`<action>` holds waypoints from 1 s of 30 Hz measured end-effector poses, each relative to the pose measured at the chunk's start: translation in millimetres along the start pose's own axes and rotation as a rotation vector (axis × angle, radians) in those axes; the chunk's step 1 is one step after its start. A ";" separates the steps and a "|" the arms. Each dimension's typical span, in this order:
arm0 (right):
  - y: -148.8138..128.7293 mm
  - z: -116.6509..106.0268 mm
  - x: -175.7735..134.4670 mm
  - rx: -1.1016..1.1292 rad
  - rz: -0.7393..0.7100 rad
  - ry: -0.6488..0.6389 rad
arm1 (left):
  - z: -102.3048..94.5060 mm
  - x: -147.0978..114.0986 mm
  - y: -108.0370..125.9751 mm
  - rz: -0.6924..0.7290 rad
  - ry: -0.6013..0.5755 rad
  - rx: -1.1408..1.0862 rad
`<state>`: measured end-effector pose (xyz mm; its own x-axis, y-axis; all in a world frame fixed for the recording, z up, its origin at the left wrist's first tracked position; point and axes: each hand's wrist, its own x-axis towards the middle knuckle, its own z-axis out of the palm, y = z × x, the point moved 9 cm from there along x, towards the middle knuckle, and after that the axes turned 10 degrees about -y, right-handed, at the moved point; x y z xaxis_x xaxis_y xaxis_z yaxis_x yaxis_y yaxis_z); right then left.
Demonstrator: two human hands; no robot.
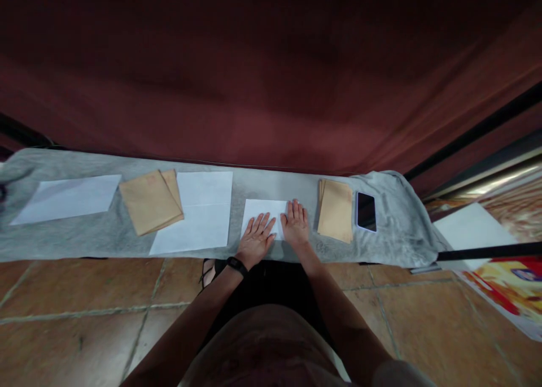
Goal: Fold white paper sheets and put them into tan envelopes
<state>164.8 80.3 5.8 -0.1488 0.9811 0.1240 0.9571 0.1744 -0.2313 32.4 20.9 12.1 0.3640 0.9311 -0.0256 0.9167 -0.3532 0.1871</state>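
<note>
A small white sheet of paper (265,206), seemingly folded, lies on the grey cloth-covered table in front of me. My left hand (256,237) rests flat on its lower left part with the fingers spread. On its right edge lies my right hand (295,224), also flat, fingers stretched out. Left of the sheet are larger white papers (207,206) with a crease across them. Brown paper envelopes (150,202) partly cover those papers. To the right of my right hand sits another small stack of brown envelopes (336,211).
A phone (366,212) with a dark screen lies right of the envelopes. More white paper (70,198) is at the table's left end. The grey cloth (292,183) covers the narrow table. A dark red curtain (271,133) hangs behind it. A colourful box (514,285) stands at the right.
</note>
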 end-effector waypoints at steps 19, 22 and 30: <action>-26.5 -6.4 -56.9 0.041 -0.143 -0.104 | 1.9 -10.4 1.4 0.003 0.009 -0.012; -17.9 -9.5 -59.4 0.039 -0.109 -0.068 | 1.7 -17.2 -3.8 -0.057 0.047 -0.015; 1.4 -15.6 -70.6 0.017 -0.048 0.018 | -3.0 -35.3 -16.2 -0.169 0.125 -0.035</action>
<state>180.5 10.0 11.8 -0.1898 0.9698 0.1529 0.9446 0.2229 -0.2411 4.3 -5.9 12.9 0.1799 0.9818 0.0617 0.9559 -0.1893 0.2245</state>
